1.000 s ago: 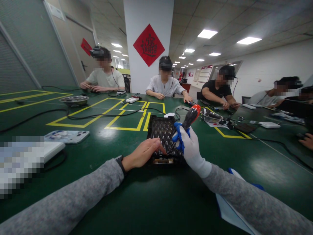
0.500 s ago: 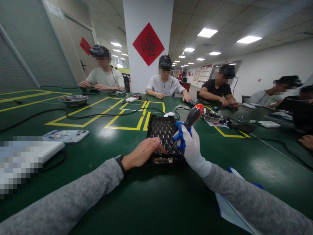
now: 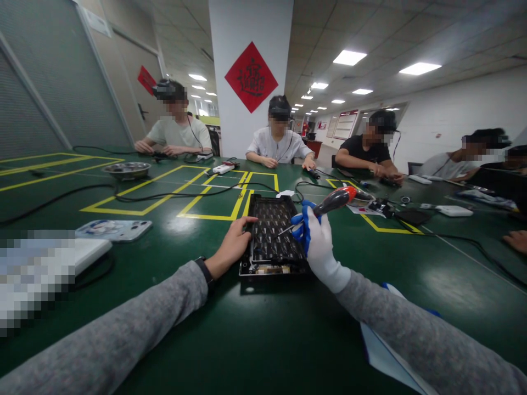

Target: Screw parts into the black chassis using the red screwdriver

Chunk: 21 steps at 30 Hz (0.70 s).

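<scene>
A black plastic case (image 3: 245, 269) lies in front of me, with a dark inner panel holding rows of small metallic pieces. My left hand (image 3: 234, 241), bare, grips the case's left side, index finger along the rim. In a white glove with blue fingertips, my right hand (image 3: 319, 241) is closed around a screwdriver (image 3: 335, 201) with a black and red handle. Its thin shaft points down left over the panel; whether the tip touches a piece I cannot make out. A pale brownish part (image 3: 272, 270) shows at the case's near end.
Left of me are a phone (image 3: 115, 229) and a white device (image 3: 88, 255). A metal bowl (image 3: 127, 170) stands farther back. Black cables (image 3: 173, 192) cross the green table (image 3: 263, 340). By my right forearm lies a blue and white cloth item (image 3: 387, 354). Several people sit opposite.
My left hand has moved from the near part of the panel to the case's left side. The screwdriver has tipped lower, its handle swinging right and its shaft lifting away from the near end.
</scene>
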{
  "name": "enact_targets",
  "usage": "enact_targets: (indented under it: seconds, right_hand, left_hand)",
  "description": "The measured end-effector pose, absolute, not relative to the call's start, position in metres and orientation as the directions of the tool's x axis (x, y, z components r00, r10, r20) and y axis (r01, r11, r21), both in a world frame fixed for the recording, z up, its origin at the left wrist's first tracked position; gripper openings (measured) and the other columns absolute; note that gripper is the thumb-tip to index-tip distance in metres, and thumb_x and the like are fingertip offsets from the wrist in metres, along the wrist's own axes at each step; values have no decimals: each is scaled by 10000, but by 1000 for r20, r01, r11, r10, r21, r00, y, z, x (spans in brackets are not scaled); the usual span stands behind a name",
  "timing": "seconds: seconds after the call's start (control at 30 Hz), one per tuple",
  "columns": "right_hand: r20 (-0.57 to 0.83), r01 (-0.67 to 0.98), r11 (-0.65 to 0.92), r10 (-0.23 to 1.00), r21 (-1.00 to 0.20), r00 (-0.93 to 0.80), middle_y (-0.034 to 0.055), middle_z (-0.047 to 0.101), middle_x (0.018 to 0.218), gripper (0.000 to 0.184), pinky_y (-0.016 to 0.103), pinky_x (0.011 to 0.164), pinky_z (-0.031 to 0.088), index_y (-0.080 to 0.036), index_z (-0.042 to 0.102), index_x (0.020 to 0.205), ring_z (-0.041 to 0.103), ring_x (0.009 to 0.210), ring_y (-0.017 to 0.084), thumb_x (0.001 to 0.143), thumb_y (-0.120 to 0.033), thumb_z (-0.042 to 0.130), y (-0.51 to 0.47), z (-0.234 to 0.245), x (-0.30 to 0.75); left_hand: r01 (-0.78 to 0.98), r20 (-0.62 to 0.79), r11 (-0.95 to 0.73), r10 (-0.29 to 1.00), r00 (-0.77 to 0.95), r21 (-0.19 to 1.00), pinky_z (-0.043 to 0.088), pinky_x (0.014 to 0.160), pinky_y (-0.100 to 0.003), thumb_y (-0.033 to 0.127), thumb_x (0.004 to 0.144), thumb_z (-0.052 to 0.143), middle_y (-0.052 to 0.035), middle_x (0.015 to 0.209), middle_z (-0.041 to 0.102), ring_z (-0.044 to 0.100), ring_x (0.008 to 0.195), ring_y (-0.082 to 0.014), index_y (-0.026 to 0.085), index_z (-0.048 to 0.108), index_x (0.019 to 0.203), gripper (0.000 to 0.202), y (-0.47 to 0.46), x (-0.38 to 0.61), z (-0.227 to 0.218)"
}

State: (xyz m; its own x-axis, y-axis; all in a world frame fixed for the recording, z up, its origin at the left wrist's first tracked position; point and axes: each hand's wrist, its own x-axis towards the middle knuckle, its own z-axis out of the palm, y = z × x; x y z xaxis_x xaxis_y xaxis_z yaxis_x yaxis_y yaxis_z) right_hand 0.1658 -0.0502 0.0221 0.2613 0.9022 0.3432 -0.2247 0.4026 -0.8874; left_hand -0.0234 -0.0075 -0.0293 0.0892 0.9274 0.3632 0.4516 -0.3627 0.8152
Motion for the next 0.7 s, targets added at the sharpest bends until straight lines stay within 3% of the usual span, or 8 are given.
enact_targets:
  seconds: [0.17,0.27,0.33,0.4,0.5,0.7]
  right_hand:
    - [327,-224,340,940,-913,95,-31,595,674,412,177,433,428,-220,495,1109,516,464,65,781,-466,536,-42,31,165]
    - [307,-122,301,951,-946,-33,-32,585,611,442,184,366,410,-202,513,1073,505,408,81,763,-517,530,-40,44,166]
    - [340,-65,337,940,-939,-37,-34,584,588,450,187,361,418,-199,519,1057,509,394,86,757,-535,527,-42,49,167]
    - [362,-46,361,932,-932,-31,-38,582,571,450,185,356,415,-202,515,1060,506,382,87,756,-534,529,-44,49,167]
    - [345,-95,338,936,-936,-71,-40,574,562,451,173,344,387,-207,505,1107,482,374,78,781,-518,506,-46,41,167]
    - [351,-268,315,931,-911,-101,-36,559,622,393,161,416,400,-198,529,1115,486,453,56,825,-458,480,-46,25,166]
  left_hand:
    - [540,463,-438,881,98,719,303,1018,-415,50,682,473,-56,1154,536,435,1145,-221,207,588,1060,426,-14,-29,-15]
    - [528,496,-570,818,292,629,332,985,-389,194,717,591,-51,1092,579,481,1083,-222,210,638,979,266,-20,-21,8]
    - [392,363,-599,768,527,699,427,847,-316,298,773,566,-44,953,640,567,908,-181,189,649,953,226,-23,-12,21]
    - [320,296,-572,734,612,755,447,739,-265,348,778,568,-41,850,663,586,788,-157,150,661,892,247,-25,-2,28]
    - [300,300,-581,716,630,757,437,696,-236,343,774,580,-36,786,662,577,729,-137,121,665,806,240,-27,6,27]
    - [289,349,-616,705,617,733,439,717,-226,303,803,552,-34,803,657,581,745,-123,123,658,814,209,-30,5,19]
